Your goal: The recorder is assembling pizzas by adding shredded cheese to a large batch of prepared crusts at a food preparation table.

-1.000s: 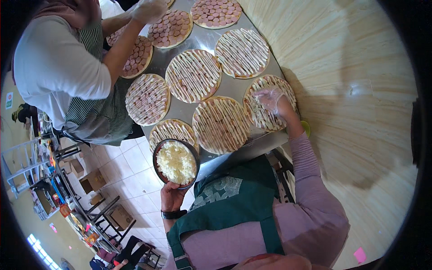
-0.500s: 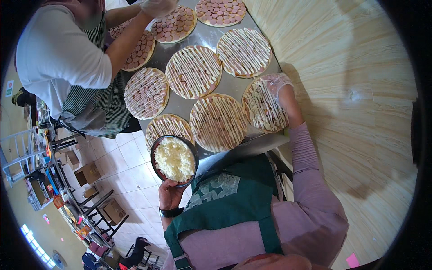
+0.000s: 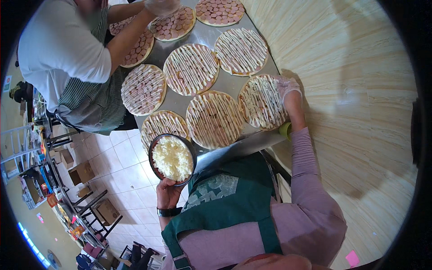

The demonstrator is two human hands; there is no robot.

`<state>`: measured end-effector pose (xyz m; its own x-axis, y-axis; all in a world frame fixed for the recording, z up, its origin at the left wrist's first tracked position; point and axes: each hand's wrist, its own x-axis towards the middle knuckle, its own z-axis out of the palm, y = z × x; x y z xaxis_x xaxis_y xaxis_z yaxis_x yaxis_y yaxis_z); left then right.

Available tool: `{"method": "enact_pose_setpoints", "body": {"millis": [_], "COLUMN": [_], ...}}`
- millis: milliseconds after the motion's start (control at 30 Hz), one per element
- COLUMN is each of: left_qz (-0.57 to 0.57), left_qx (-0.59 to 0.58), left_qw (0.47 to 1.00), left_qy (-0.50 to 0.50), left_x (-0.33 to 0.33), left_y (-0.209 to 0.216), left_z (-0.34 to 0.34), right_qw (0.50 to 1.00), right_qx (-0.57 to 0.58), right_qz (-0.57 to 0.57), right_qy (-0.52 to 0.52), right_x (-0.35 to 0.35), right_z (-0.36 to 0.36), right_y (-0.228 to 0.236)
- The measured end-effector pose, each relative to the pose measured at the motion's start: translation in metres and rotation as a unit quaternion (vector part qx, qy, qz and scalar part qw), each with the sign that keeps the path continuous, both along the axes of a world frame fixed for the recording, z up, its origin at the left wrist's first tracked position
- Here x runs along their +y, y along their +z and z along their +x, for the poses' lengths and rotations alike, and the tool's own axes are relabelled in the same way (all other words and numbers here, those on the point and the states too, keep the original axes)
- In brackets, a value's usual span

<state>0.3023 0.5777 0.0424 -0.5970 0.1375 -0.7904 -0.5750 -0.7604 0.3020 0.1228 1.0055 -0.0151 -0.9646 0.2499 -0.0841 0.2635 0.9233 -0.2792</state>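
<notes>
My left hand, bare, with a dark wristband, grips the near rim of a dark bowl heaped with white grated cheese. The bowl overlaps the near left pizza. My right hand, in a clear plastic glove, is at the right edge of the rightmost pizza; its fingers are too blurred by the glove to tell their pose. That pizza has white sauce stripes and scattered pale shreds. Beside it lies another striped pizza, with more striped ones farther off.
A co-worker in a striped apron stands at the left, with a gloved hand over far pizzas topped with sausage slices. The metal table meets a wood-patterned wall. A green cup is by my right forearm.
My right hand has shifted slightly right, from over the rightmost pizza toward its edge and the wall. The left hand still holds the bowl. The whole view has shifted a little.
</notes>
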Motion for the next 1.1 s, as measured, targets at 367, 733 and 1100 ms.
{"method": "enact_pose_setpoints", "body": {"millis": [367,733,1100], "left_qz": [-0.003,-0.002,0.013], "left_qx": [0.004,0.011,0.042], "left_qw": [1.0,1.0,0.993], "left_qy": [0.016,0.016,-0.107], "left_x": [0.004,0.0,0.016], "left_y": [0.001,-0.005,-0.014], "left_z": [0.01,0.011,-0.006], "right_qw": [0.989,0.992,0.989], "right_qx": [0.04,-0.094,0.025], "right_qz": [0.111,0.046,-0.127], "right_qy": [0.087,0.076,0.073], "right_x": [0.011,-0.022,-0.029], "right_z": [0.021,0.08,0.089], "right_y": [0.001,0.04,0.023]}}
